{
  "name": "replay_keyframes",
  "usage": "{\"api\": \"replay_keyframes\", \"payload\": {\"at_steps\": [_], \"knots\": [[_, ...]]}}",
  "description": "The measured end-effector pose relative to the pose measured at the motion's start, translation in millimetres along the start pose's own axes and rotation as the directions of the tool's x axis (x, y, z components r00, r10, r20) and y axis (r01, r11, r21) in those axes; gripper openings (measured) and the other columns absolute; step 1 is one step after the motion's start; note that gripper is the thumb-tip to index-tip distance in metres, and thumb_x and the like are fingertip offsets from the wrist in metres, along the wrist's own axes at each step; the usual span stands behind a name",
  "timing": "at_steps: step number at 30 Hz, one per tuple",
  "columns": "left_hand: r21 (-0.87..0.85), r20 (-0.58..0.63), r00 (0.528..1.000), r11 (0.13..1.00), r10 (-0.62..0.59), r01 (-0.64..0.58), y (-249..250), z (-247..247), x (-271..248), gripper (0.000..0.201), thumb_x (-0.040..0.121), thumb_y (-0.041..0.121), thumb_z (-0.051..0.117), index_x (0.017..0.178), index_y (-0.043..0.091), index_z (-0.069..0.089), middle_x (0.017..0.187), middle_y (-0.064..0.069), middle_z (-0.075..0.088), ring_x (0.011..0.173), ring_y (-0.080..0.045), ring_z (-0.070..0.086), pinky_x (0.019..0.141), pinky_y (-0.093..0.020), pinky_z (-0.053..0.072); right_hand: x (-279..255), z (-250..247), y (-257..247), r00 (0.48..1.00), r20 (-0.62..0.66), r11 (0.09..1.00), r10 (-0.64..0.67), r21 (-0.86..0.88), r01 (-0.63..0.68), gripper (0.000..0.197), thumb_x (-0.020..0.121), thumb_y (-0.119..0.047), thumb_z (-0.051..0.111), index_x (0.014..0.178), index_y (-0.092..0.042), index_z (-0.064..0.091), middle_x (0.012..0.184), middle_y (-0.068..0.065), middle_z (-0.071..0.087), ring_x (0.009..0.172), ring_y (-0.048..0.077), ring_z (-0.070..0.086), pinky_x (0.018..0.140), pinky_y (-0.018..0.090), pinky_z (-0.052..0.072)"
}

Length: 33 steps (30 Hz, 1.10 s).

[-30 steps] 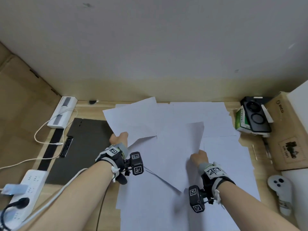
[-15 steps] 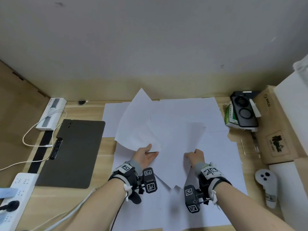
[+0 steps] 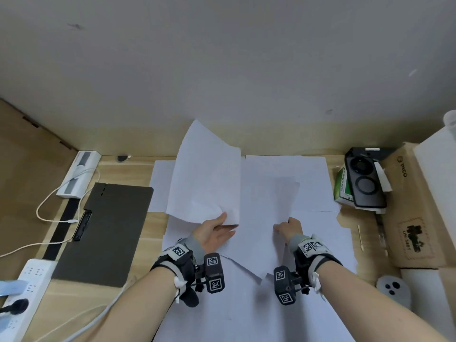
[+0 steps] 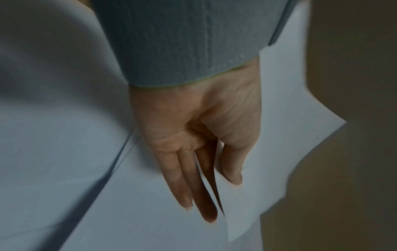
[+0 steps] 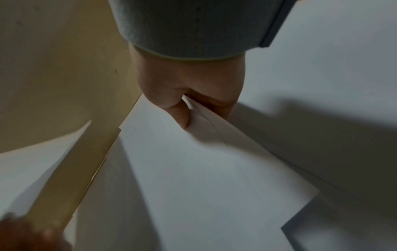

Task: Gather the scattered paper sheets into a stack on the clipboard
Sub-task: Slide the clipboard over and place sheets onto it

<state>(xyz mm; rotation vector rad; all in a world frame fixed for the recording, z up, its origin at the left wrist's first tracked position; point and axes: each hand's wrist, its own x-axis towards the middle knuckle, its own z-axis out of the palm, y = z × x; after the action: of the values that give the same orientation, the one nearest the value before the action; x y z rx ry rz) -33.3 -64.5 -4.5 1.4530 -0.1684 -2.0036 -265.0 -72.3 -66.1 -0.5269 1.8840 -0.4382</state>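
Head view, nearest first: both forearms reach in from the bottom edge, each with a dark wrist rig bearing square black-and-white markers. Under them loose white paper sheets [image 3: 246, 314] overlap across the wooden surface [image 3: 138, 169]. The left hand [image 3: 214, 233] holds a sheet [image 3: 204, 183] by its near corner, thumb on top and fingers straight beneath it, as the left wrist view shows [image 4: 199, 152]; that sheet stands lifted, its far edge rising in front of the wall. The right hand [image 3: 287, 229] pinches the near edge of another sheet [image 3: 269, 206], thumb curled over the paper in the right wrist view [image 5: 189, 95], where at least two layers show between thumb and fingers. That sheet lies low over the others, just beside the lifted one.

Left of the papers the dark clipboard [image 3: 106, 230] lies flat with no sheet on it, its clip [image 3: 83, 225] on the left side; one sheet's corner reaches its right edge. Nearer left sits a white power strip [image 3: 27, 290], and further back a white charger block [image 3: 79, 174] with a looping cable. On the right, a white controller [image 3: 393, 290] lies near, then a cardboard box [image 3: 414, 228], then a black case [image 3: 365, 178] resting on a green-and-white box [image 3: 341, 186]. A plain grey wall closes the far side.
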Motion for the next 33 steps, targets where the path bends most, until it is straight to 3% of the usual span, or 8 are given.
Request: {"api": "replay_keyframes", "payload": {"at_steps": [8,12,17,21,23,25,29,33], "knots": [[0.261,-0.043,0.968,0.932,-0.247,0.249,-39,-12,14,0.033,0.087,0.024,0.068,0.115,0.008,0.059,0.106,-0.015,0.071,0.094,-0.024,0.07,0.07,-0.031,0.059,-5,10,-7,0.996,0.08,0.997,0.033,0.067,-0.039,0.005,0.088,0.001,0.052,0.092,-0.001,0.054,0.085,0.014,0.057,0.072,0.025,0.051,0.061,0.029,0.039],[0.573,0.016,0.888,0.732,-0.459,0.368,-38,-19,15,0.052,0.084,0.049,0.064,0.114,0.007,0.064,0.112,-0.011,0.071,0.1,-0.022,0.07,0.072,-0.031,0.058,-6,15,-10,0.992,0.053,0.973,0.11,0.199,-0.119,0.028,0.091,-0.029,0.054,0.092,-0.002,0.057,0.075,0.007,0.05,0.064,0.022,0.045,0.06,0.029,0.033],[0.8,0.012,0.762,0.464,-0.648,0.381,-9,-16,12,0.061,0.075,0.063,0.065,0.096,0.005,0.071,0.104,-0.015,0.073,0.089,-0.024,0.073,0.078,-0.03,0.055,-11,21,-8,0.999,0.023,0.973,0.049,0.224,-0.052,0.08,0.087,-0.042,0.068,0.145,0.0,0.034,0.132,0.01,0.051,0.125,0.032,0.049,0.095,0.037,0.041],[0.551,0.018,0.973,0.815,-0.229,0.182,25,-14,35,0.036,0.086,0.038,0.065,0.092,0.004,0.072,0.092,-0.015,0.075,0.079,-0.024,0.072,0.066,-0.029,0.057,-4,30,-11,0.999,-0.044,0.994,-0.026,0.105,0.031,0.045,0.068,-0.026,0.08,0.105,-0.003,0.067,0.099,0.005,0.072,0.088,0.024,0.068,0.085,0.039,0.056],[0.433,-0.154,0.979,0.9,0.133,-0.054,42,-15,52,0.021,0.087,0.018,0.064,0.1,0.003,0.07,0.085,-0.01,0.075,0.079,-0.022,0.068,0.064,-0.027,0.056,2,34,-12,0.998,-0.047,0.997,-0.049,0.057,0.052,0.028,0.071,-0.016,0.079,0.095,-0.007,0.068,0.093,0.008,0.072,0.087,0.027,0.069,0.085,0.042,0.057],[0.537,-0.231,0.902,0.821,0.365,-0.195,60,-19,69,0.031,0.087,0.007,0.06,0.117,0.002,0.063,0.102,-0.01,0.068,0.096,-0.025,0.063,0.077,-0.03,0.055,2,35,-17,0.998,-0.039,0.998,-0.056,0.008,0.057,0.019,0.075,-0.011,0.077,0.088,-0.01,0.063,0.09,0.006,0.069,0.089,0.029,0.066,0.084,0.041,0.057],[0.895,-0.19,0.914,0.446,0.358,0.012,74,-34,96,0.067,0.076,0.023,0.062,0.137,0.004,0.043,0.141,-0.015,0.044,0.124,-0.033,0.05,0.101,-0.043,0.045,9,40,-21,0.998,-0.021,0.996,-0.067,-0.067,0.065,0.017,0.082,-0.003,0.063,0.099,0.003,0.063,0.106,0.021,0.069,0.098,0.034,0.066,0.086,0.041,0.054],[0.905,-0.171,0.942,0.424,0.288,0.035,68,-30,100,0.062,0.08,0.015,0.062,0.136,-0.001,0.042,0.134,-0.02,0.049,0.121,-0.034,0.053,0.096,-0.04,0.047,4,47,-28,0.994,0.049,0.995,-0.101,-0.011,0.101,0.018,0.079,0.001,0.052,0.093,0.004,0.063,0.088,0.023,0.066,0.071,0.024,0.058,0.065,0.031,0.046]]}}
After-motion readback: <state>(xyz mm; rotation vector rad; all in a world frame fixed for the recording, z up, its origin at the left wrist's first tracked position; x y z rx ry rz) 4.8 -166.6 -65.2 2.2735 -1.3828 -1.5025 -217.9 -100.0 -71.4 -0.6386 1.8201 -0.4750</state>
